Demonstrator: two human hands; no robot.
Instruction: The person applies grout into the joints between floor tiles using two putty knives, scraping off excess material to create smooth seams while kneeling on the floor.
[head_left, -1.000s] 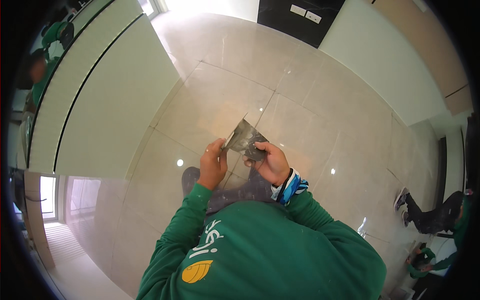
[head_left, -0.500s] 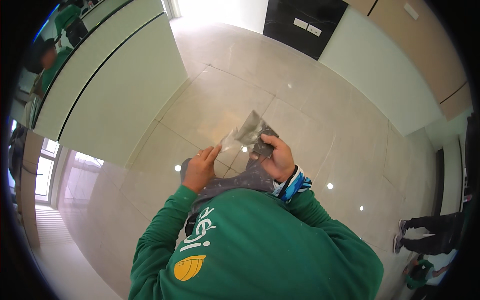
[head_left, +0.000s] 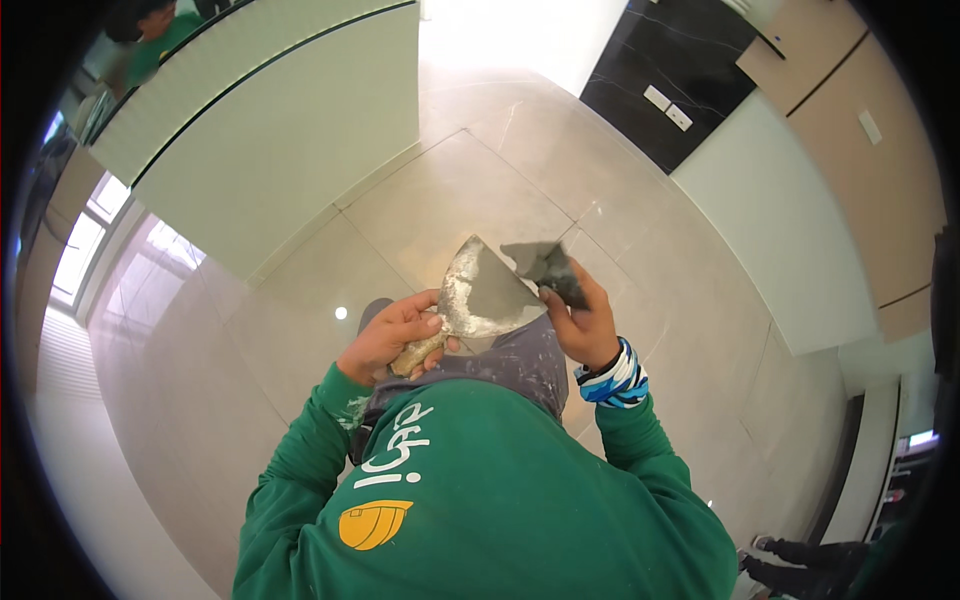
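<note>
My left hand [head_left: 405, 335] is closed round the worn handle of a wide putty knife [head_left: 490, 290]. Its fan-shaped blade points up and away from me, with whitish filler along the left side and the lower edge and a grey patch in the middle. My right hand [head_left: 588, 318] pinches a dark grey, flat scraper [head_left: 545, 265] between thumb and fingers. Grey paste seems to lie on this scraper, which is close beside the right edge of the blade; whether the two touch I cannot tell. Both tools are over my lap.
Glossy beige floor tiles [head_left: 430, 190] spread around me. To the left stands a pale green counter panel [head_left: 300, 130]; a person [head_left: 160, 40] is behind it. Ahead right is a black wall panel [head_left: 670, 80] with white sockets. Someone's dark-trousered legs [head_left: 810, 570] show at the lower right.
My left hand has turned, so the putty knife's broad blade face now shows. The scraper in my right hand has tilted and moved to the right. My view has swung a little.
</note>
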